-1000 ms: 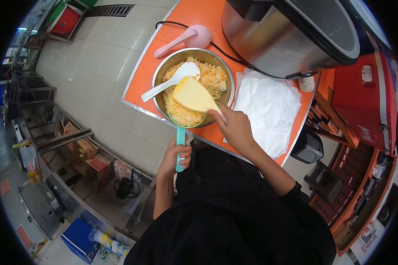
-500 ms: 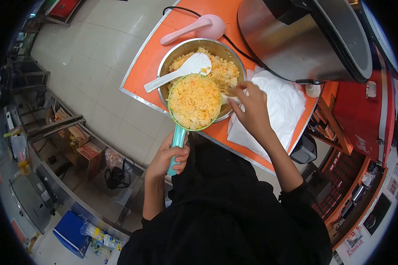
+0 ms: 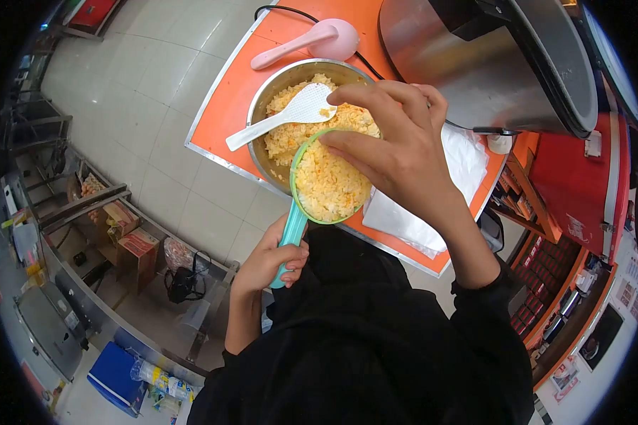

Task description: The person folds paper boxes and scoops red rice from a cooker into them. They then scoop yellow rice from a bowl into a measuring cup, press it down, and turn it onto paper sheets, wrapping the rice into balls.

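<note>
I note the scoop (image 3: 295, 224) of rice (image 3: 332, 187) over the table's (image 3: 223, 106) near edge, long axis slanting from the left hand (image 3: 271, 259), wrapped round its handle, to the nearby right hand (image 3: 409, 147), fingers parted, contact unclear.

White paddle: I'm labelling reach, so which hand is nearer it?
Right: the right hand is by the blade end of the white paddle; the left hand is farther off, gripping the turquoise handle.

Turquoise-handled scoop (image 3: 294, 229) full of yellow rice (image 3: 331, 185)
</note>
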Demonstrator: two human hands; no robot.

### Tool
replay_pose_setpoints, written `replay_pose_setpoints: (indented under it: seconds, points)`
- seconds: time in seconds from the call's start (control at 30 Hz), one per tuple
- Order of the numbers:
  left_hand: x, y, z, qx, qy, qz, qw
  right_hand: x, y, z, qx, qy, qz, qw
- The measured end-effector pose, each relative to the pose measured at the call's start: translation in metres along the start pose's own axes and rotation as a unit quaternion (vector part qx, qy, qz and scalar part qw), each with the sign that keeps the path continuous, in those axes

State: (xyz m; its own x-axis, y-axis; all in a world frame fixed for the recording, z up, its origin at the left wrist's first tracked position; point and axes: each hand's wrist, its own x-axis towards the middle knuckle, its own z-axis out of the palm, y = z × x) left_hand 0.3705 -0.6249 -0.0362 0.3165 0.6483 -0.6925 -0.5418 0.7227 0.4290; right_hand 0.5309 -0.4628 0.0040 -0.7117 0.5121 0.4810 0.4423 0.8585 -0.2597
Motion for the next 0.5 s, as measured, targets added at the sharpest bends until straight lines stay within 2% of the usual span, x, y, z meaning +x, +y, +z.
replay_pose_setpoints:
  seconds: [0.1, 0.3, 0.4, 0.47, 0.5]
  points:
    - [0.000, 0.004, 0.001, 0.018, 0.005, -0.013, 1.000, 0.004, -0.001, -0.004, -0.011, -0.025, 0.012, 1.000]
    - [0.002, 0.009, 0.004, 0.026, -0.020, -0.010, 0.999, 0.007, 0.007, -0.009, -0.086, -0.063, -0.054, 0.993]
    - [0.004, 0.011, 0.006, 0.031, -0.018, -0.010, 0.999, 0.009, 0.008, -0.008, -0.074, -0.056, -0.052, 0.994]
    - [0.006, 0.011, 0.007, 0.021, -0.021, -0.013, 0.999, 0.013, 0.010, -0.011, 0.051, -0.031, 0.023, 0.998]
    - [0.008, 0.011, 0.006, 0.021, -0.021, -0.011, 1.000, 0.013, 0.014, -0.012, 0.050, -0.030, 0.022, 0.998]
